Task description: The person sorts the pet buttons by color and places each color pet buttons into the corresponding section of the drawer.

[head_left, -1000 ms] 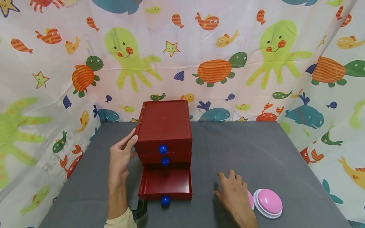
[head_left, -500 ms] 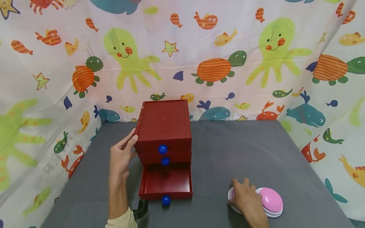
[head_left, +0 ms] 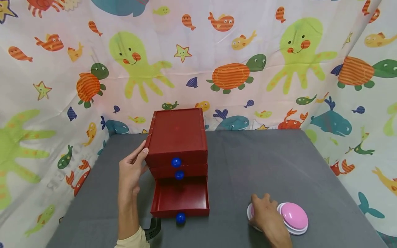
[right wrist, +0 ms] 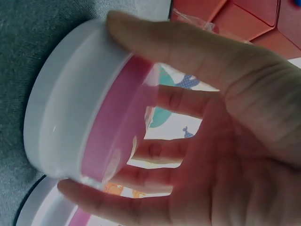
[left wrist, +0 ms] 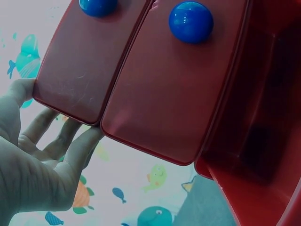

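A red drawer box (head_left: 178, 132) with blue knobs stands mid-table. Its bottom drawer (head_left: 183, 199) is pulled out, with a bare inside, while the two drawers above are closed. Against the box's upper left side rests my left hand (head_left: 130, 172), fingers extended and fingertips at the edges. My right hand (head_left: 270, 217) reaches down over a pink dome button with a white base (right wrist: 61, 103). Thumb and fingers span the base from opposite sides, and the palm stays off the dome. That hand hides most of this button in the head view.
A second pink button (head_left: 294, 217) sits right beside the held one. Grey cloth (head_left: 242, 165) covers the table. A white curtain (head_left: 198, 44) printed with sea animals hangs behind and along both sides. A black strap piece (head_left: 153, 229) shows at the left wrist.
My right hand has moved right and down from the grey cloth onto the nearer pink button and now grips it. The left hand stays at the drawer box.
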### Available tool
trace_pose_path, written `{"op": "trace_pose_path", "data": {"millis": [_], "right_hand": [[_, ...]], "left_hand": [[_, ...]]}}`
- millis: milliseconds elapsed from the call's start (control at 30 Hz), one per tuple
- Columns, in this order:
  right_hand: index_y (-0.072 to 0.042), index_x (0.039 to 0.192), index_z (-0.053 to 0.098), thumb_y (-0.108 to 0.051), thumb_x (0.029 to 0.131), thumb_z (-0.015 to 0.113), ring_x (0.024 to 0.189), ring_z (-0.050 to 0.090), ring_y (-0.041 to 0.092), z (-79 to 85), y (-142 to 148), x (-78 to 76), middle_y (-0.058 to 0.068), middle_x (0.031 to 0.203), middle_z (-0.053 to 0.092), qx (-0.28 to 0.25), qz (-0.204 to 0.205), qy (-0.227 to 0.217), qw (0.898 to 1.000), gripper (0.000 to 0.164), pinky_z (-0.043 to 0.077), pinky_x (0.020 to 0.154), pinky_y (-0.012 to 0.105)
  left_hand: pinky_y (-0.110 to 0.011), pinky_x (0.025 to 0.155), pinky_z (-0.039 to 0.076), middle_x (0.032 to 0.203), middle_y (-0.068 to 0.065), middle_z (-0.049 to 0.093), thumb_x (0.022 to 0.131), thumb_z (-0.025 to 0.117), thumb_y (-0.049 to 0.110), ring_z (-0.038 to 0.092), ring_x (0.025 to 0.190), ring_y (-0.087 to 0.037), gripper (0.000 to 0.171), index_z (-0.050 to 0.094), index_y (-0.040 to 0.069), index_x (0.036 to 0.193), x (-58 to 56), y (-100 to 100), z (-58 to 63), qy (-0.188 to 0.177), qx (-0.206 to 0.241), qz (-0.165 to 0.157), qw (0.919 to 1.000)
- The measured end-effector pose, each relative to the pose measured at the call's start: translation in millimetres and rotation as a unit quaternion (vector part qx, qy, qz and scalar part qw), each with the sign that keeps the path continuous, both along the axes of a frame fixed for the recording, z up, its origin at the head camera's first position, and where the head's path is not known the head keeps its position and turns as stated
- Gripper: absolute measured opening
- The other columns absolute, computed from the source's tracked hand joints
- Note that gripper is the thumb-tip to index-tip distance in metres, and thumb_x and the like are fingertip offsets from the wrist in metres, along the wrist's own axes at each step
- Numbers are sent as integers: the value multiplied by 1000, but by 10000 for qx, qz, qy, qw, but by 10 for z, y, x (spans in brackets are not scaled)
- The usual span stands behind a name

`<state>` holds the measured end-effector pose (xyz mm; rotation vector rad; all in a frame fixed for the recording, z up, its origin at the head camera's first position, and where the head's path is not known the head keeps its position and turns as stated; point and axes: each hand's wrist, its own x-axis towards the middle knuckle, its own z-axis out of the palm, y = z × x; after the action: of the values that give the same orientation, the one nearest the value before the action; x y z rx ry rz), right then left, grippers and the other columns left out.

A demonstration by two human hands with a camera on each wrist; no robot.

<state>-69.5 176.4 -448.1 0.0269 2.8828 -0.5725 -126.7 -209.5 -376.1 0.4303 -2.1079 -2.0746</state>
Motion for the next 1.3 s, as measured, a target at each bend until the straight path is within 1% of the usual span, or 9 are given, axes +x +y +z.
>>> {"op": "trace_pose_path", "data": {"millis": [100,233,467,700,800,867,1033,1167,1300], "right_hand": [[-2,115,64,-12,60,96,94,54,55,28,-26,-21,35,107,53,-77,61,40,9999,64,57,71,66],[-5,119,66,-21,65,93,93,56,47,96,-127,-38,29,107,56,-196,182,241,9994,63,56,71,60],[-10,130,64,-30,72,94,98,56,35,404,-471,-101,20,113,59,-580,450,517,9960,69,61,75,53],[-12,130,63,-29,71,94,107,56,30,561,-936,-127,13,119,62,-1106,1022,1180,9815,69,63,78,45],[-12,132,63,-28,71,94,110,57,31,569,-1100,-134,14,121,63,-1079,1273,1296,9774,70,64,80,46],[-12,135,63,-27,71,93,112,57,32,560,-1193,-143,14,124,62,-1079,1421,1220,9764,72,64,80,48],[-9,136,64,-27,75,90,109,56,33,470,-1370,-164,16,122,62,-1097,1689,1195,9722,68,59,82,49],[-7,132,66,-28,79,88,103,56,32,358,-1486,-201,16,115,63,-956,1842,1336,9691,62,56,81,47],[-8,125,69,-33,80,88,94,58,28,251,-1614,-273,12,105,63,-763,2007,1306,9679,55,56,75,41]], "left_hand": [[-46,111,51,160,0,53,101,66,47,52,143,-18,51,58,34,149,14,-10,-6,7,7,13,10000],[-46,111,50,161,1,53,101,66,48,51,144,-18,51,57,35,150,29,-27,-1,-25,-12,25,10000],[-48,113,49,161,2,52,100,67,49,51,144,-19,52,57,35,150,10,-44,18,6,-70,24,10000],[-49,113,49,161,0,52,100,67,48,51,144,-20,52,57,35,150,-6,-35,12,-33,-72,61,9999],[-49,113,49,161,0,52,100,67,48,51,144,-20,53,58,33,150,-11,-17,-2,-24,-43,31,10000],[-49,113,50,161,0,53,100,67,48,51,144,-20,53,58,32,150,-8,-6,-13,-18,-44,28,10000],[-49,111,51,160,0,53,101,66,47,52,142,-20,52,58,32,150,6,16,-33,13,-41,23,10000],[-49,112,51,160,0,53,101,66,48,52,142,-19,52,58,32,150,14,19,-33,30,-48,0,10000],[-49,112,51,160,0,54,101,66,49,52,142,-19,52,58,33,150,17,11,-27,34,-70,42,10000]]}}
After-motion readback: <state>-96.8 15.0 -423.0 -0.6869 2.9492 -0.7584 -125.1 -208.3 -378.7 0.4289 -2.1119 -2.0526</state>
